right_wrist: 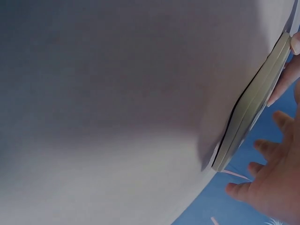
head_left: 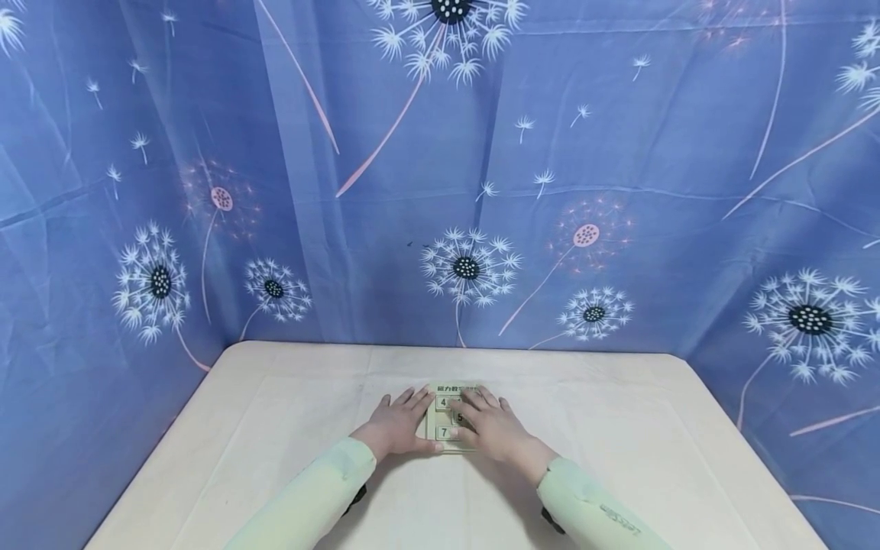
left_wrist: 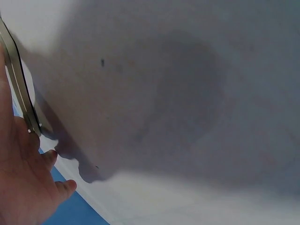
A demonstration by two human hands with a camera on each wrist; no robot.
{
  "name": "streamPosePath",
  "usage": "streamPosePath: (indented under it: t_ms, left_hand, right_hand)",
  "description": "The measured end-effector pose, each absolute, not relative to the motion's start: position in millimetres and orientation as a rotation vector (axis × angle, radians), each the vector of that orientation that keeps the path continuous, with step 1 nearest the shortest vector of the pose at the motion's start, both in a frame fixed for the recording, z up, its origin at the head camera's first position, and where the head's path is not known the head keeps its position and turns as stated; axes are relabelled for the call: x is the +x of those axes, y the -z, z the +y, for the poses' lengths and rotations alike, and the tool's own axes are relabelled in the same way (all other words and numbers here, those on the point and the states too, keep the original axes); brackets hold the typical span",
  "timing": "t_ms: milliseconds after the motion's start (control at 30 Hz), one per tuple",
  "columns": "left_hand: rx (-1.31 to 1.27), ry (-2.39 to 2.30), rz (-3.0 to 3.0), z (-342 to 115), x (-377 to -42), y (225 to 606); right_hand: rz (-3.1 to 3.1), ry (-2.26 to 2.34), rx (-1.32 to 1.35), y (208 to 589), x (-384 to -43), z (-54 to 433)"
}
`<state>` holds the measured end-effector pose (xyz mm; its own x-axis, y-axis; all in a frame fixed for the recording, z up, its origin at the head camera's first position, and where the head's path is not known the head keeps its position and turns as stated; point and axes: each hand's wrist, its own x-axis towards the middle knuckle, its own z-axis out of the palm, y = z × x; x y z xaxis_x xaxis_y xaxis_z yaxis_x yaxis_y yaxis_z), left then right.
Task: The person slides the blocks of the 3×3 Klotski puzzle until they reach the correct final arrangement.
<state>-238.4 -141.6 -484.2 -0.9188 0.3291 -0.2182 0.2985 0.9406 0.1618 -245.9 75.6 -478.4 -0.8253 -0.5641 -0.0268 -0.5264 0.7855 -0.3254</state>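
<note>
A pale green number sliding puzzle [head_left: 443, 418] lies flat on the table, with dark lettering along its far edge. Tiles marked 4, 5 and 7 show; the rest of its face is covered by my right hand [head_left: 498, 429]. That hand spreads over the puzzle's right side, its fingertips and thumb on or just above the tiles. At the left edge, my left hand [head_left: 399, 426] rests with fingers extended and its thumb by the near left corner. Both wrist views catch only the side of the puzzle, its rim [left_wrist: 21, 86] beside the left hand and its edge [right_wrist: 251, 110] beside the right.
The puzzle sits near the middle of a whitish table [head_left: 289, 428] with rounded far corners. Blue cloth [head_left: 385, 283] printed with dandelions hangs behind the table and along both sides.
</note>
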Motion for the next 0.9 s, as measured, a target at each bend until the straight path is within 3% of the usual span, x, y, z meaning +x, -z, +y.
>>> streamPosePath:
  t_ms: [900]
  left_hand:
    - [0.466,-0.198,2.842,-143,-240,486]
  right_hand:
    - [2.878,0.319,-0.743,482,-259,64]
